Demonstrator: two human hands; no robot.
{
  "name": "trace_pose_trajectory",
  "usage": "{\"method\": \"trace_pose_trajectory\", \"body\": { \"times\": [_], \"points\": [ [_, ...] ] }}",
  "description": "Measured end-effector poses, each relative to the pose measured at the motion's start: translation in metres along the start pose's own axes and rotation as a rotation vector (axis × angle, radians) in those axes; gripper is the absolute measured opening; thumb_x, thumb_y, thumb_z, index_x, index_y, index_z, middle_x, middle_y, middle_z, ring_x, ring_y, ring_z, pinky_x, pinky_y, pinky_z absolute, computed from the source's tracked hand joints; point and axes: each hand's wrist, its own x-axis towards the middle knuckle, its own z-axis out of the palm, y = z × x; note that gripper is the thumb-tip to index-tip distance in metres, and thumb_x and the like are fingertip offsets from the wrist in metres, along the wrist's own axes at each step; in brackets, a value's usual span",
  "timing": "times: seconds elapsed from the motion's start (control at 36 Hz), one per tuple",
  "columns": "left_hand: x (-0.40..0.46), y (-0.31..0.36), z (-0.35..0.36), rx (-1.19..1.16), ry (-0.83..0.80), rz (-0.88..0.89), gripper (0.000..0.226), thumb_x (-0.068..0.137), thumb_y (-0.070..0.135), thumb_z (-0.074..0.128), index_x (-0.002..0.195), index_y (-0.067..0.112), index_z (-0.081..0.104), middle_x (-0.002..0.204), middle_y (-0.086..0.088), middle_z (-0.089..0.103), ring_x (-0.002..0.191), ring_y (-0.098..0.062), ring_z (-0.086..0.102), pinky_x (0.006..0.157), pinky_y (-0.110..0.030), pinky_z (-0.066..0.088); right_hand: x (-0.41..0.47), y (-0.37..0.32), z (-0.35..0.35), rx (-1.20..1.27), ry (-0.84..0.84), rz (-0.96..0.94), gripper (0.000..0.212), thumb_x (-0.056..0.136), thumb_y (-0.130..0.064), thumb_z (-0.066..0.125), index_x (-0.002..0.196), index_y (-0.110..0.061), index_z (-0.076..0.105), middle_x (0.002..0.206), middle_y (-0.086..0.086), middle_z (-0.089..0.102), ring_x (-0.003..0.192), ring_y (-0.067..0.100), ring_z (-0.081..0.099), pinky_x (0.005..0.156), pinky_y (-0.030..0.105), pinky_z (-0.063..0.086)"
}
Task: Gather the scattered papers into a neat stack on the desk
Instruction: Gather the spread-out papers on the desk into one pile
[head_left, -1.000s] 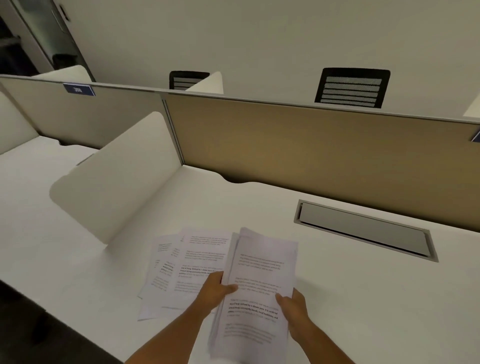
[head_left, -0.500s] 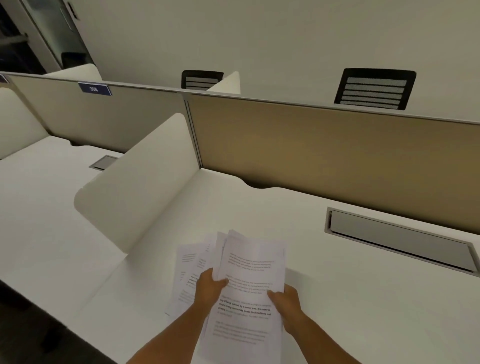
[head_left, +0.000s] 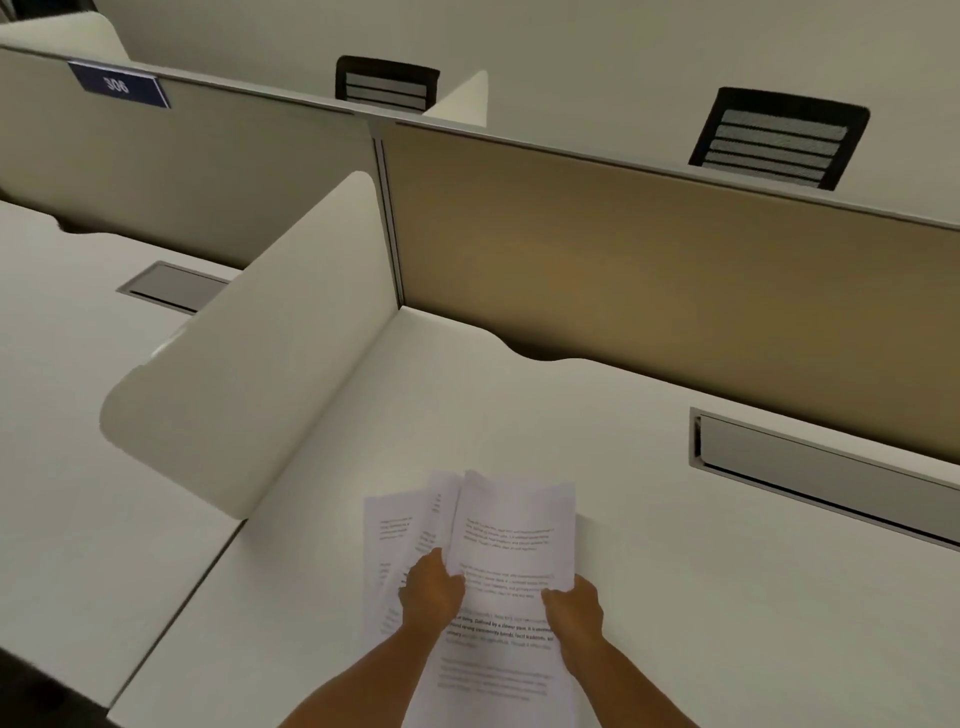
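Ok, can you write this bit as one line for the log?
left hand: holds papers | right hand: holds papers | stack: uneven, sheets fan left | desk: under papers

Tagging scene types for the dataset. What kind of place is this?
Most likely an open-plan office or study room: rows of white desks split by partition panels, a numbered blue sign reading 306, mesh office chairs behind, and a cable hatch in the desktop.

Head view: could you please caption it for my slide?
Both hands gather printed papers on a white desk.
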Motion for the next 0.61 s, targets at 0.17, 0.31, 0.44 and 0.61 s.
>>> {"method": "trace_pose_trajectory", "body": {
  "times": [0.17, 0.31, 0.44, 0.61],
  "points": [
    [0.008, -0.002, -0.014, 0.288, 0.09, 0.0, 0.055, 0.084, 0.047, 0.06, 0.133, 0.023, 0.05, 0.15, -0.008, 0.027, 0.134, -0.031, 0.032, 0.109, -0.042, 0.037, 0.018, 0.002, 0.008, -0.427, 0.107, 0.028, 0.031, 0.081, -0.028, 0.053, 0.107, -0.017, 0.065, 0.116, 0.011, 0.058, 0.106, 0.029, 0.056, 0.095, 0.04, 0.05],
    [0.015, -0.011, -0.018, 0.272, 0.102, -0.01, 0.051, 0.081, 0.05, 0.063, 0.126, 0.028, 0.057, 0.154, -0.006, 0.017, 0.136, -0.032, 0.026, 0.11, -0.044, 0.033, 0.012, -0.007, 0.007, -0.416, 0.11, 0.027, 0.041, 0.09, -0.023, 0.056, 0.127, -0.009, 0.05, 0.135, 0.015, 0.039, 0.119, 0.035, 0.046, 0.1, 0.042, 0.044],
    [0.02, -0.011, -0.024, 0.285, 0.133, -0.013, 0.046, 0.079, 0.053, 0.064, 0.119, 0.029, 0.061, 0.14, -0.002, 0.037, 0.126, -0.026, 0.04, 0.108, -0.041, 0.035, 0.013, -0.012, 0.01, -0.382, 0.095, 0.029, 0.051, 0.089, -0.025, 0.058, 0.135, -0.007, 0.044, 0.136, 0.016, 0.037, 0.119, 0.035, 0.047, 0.097, 0.042, 0.047],
    [0.023, -0.011, -0.028, 0.249, 0.109, -0.017, 0.047, 0.077, 0.052, 0.067, 0.116, 0.026, 0.062, 0.128, -0.005, 0.044, 0.118, -0.025, 0.046, 0.101, -0.036, 0.041, 0.014, -0.014, 0.009, -0.293, 0.066, 0.021, 0.053, 0.088, -0.023, 0.061, 0.136, -0.009, 0.043, 0.128, 0.017, 0.044, 0.109, 0.033, 0.055, 0.091, 0.04, 0.052]
  ]
}}
